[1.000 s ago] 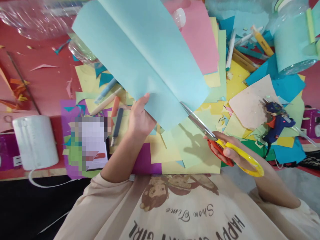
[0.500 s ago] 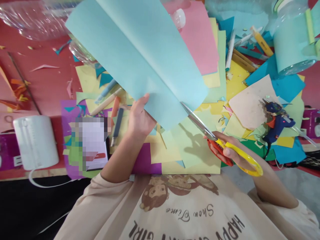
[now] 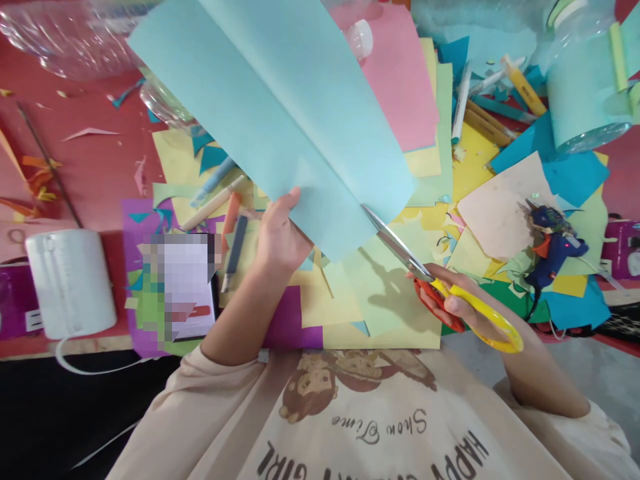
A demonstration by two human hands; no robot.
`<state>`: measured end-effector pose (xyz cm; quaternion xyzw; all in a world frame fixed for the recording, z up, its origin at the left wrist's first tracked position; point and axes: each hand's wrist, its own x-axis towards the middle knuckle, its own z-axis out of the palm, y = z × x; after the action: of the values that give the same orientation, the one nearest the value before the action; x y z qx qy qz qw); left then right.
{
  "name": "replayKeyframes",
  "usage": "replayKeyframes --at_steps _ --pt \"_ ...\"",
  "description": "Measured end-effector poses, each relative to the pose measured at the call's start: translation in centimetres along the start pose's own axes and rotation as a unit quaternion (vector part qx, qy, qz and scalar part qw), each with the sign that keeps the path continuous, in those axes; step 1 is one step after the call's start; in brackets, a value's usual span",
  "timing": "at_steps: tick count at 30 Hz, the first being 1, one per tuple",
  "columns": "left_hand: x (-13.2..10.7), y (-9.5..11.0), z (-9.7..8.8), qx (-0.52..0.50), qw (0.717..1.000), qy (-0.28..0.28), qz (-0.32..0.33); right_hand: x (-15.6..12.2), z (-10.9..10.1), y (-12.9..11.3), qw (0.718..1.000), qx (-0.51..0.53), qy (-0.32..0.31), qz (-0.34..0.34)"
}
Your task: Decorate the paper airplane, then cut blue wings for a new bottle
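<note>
Red table [image 3: 105,180] across the scene, layered with coloured paper. Light blue sheet [image 3: 280,120] held up over the middle, creased lengthwise, its far end out of frame. Tall clear jar [image 3: 580,87] far right; pink sheet [image 3: 395,87] behind, just right of the blue one; white case [image 3: 73,287] near left. Left hand [image 3: 280,233] pinches the sheet's near left edge, thumb on top. Right hand [image 3: 457,307] curled round the handles of scissors [image 3: 400,250], blades together, tip at the crease. Cutting looks barely begun: any slit lies under the blades, cannot confirm; everything beyond the tip seems whole. Glue gun [image 3: 555,260] to the right, well apart; markers and scraps far right. Nothing appears to block the blades; loose paper beneath could snag.
</note>
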<state>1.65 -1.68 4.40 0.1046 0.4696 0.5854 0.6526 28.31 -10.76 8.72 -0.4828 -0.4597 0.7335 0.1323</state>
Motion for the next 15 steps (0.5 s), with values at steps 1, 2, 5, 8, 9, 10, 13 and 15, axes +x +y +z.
replayKeyframes --at_steps 1,2,5,8,9,10,13,15 --pt "-0.01 0.02 0.01 -0.003 1.0 -0.003 -0.001 0.0 0.04 0.05 1.0 0.001 -0.001 0.004" --pt "-0.02 0.04 0.05 -0.007 1.0 -0.004 -0.001 0.0 0.1 0.11 1.0 0.004 0.002 0.008" --pt "-0.1 0.14 0.2 -0.027 1.0 -0.005 -0.005 0.05 0.27 0.37 1.0 0.015 0.014 0.014" --pt "-0.18 0.23 0.35 -0.044 0.999 -0.008 -0.007 0.17 0.36 0.46 1.0 0.003 0.017 0.0" --pt "-0.21 0.25 0.4 -0.046 0.999 -0.008 -0.007 0.2 0.38 0.41 1.0 -0.011 0.022 -0.003" --pt "-0.23 0.27 0.45 -0.046 0.999 -0.008 -0.006 0.24 0.41 0.34 0.999 -0.025 0.028 -0.003" --pt "-0.3 0.31 0.57 -0.032 0.999 -0.004 -0.003 0.32 0.58 0.16 0.999 -0.021 0.044 0.006" --pt "-0.32 0.33 0.58 -0.016 1.0 -0.005 0.003 0.37 0.77 0.17 0.999 0.004 0.05 0.02"
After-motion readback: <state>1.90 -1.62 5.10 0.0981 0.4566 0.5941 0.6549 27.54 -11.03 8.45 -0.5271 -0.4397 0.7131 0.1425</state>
